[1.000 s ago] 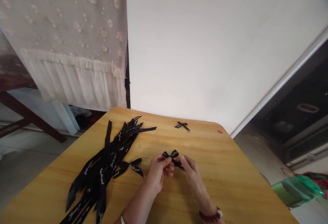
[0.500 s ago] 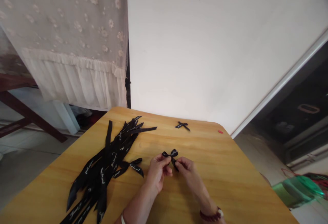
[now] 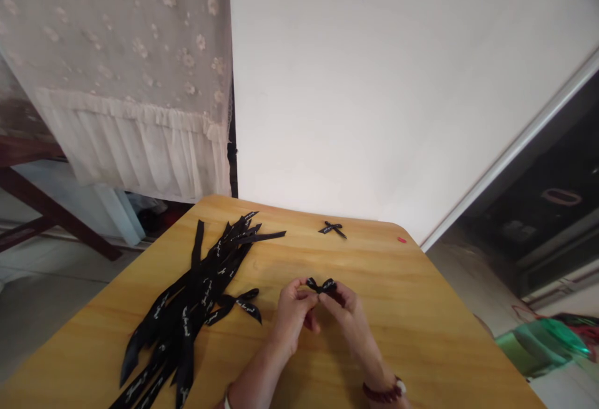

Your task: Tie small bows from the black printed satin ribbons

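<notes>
A black ribbon bow [image 3: 321, 287] with white lettering is held between my two hands above the wooden table. My left hand [image 3: 294, 310] pinches it from the left, thumb and index finger at the loop and knot. On the other side, my right hand [image 3: 345, 310] grips the right loop with fingers closed round it. The bow's tails are mostly hidden behind my fingers. Left of my hands, a second black bow [image 3: 241, 304] lies against a heap of black printed ribbons [image 3: 201, 290]. Another small bow [image 3: 333, 229] rests near the table's far edge.
The wooden table [image 3: 402, 334] stands against a white wall panel [image 3: 374, 85]. Near its far right corner lies a small red object [image 3: 402, 240]. A lace curtain [image 3: 140, 72] hangs at the left. Beyond the right edge is a green translucent container [image 3: 538, 346].
My right hand has moved up from the lower part of the bow to its right loop. The bow has shifted slightly right, its tails now mostly out of sight.
</notes>
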Motion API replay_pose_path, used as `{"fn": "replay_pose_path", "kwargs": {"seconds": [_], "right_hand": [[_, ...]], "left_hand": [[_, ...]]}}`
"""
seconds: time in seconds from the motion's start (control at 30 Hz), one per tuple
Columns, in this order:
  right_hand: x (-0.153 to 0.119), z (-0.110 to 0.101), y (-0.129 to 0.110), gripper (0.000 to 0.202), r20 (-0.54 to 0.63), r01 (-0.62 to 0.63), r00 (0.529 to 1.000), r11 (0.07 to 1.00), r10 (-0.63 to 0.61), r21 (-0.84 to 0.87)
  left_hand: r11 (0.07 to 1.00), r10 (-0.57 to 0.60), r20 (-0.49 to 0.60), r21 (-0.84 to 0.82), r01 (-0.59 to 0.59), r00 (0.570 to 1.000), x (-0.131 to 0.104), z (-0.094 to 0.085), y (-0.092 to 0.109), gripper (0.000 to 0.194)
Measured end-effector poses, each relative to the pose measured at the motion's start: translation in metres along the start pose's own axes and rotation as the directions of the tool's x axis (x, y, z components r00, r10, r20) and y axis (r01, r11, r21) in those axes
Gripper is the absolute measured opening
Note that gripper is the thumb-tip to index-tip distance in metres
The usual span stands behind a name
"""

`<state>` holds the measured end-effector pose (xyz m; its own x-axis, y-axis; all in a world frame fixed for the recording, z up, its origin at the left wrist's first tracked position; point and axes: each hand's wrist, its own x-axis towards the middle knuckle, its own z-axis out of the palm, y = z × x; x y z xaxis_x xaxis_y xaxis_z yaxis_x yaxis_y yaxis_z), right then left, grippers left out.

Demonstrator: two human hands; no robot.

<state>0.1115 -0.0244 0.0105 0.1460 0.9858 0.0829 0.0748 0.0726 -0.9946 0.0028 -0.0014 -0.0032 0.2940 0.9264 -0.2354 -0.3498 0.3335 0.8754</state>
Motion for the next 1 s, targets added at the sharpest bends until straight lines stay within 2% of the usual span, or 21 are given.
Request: {"fn": "replay_pose_path", "kwargs": {"seconds": [0.2,0.43,0.6,0.77,0.9,1.0], "right_hand": [[0.001,-0.001,0.002,0.014,-0.086,0.019,0.996,1.0,-0.021,-0.023],[0.001,0.002,0.001,0.016,-0.068,0.017,0.997,0.999,-0.02,-0.043],[0.0,-0.003,0.002,0.021,-0.079,-0.028,0.997,1.0,0.028,0.004],[0.001,-0.007,0.01,0.031,-0.156,-0.07,0.985,0.996,0.076,0.047],[0.002,-0.007,0.014,0.034,-0.153,-0.076,0.984,0.994,0.087,0.074],[0.003,-0.006,0.012,0.034,-0.145,-0.064,0.987,0.998,0.067,0.027]], "left_hand": [[1.0,0.003,0.04,0.021,-0.004,0.999,-0.001,0.0,0.001,0.023],[0.999,0.036,-0.021,-0.017,-0.037,0.999,0.0,0.0,0.002,0.018],[0.998,0.008,-0.065,-0.069,-0.013,0.998,0.0,0.001,0.006,0.018],[0.988,-0.064,-0.034,-0.145,0.059,0.997,-0.001,-0.001,0.006,0.022],[0.992,-0.051,-0.003,-0.116,0.05,0.999,0.0,-0.002,0.003,0.02],[0.996,-0.051,0.011,-0.079,0.051,0.999,0.0,-0.002,0.003,0.017]]}}
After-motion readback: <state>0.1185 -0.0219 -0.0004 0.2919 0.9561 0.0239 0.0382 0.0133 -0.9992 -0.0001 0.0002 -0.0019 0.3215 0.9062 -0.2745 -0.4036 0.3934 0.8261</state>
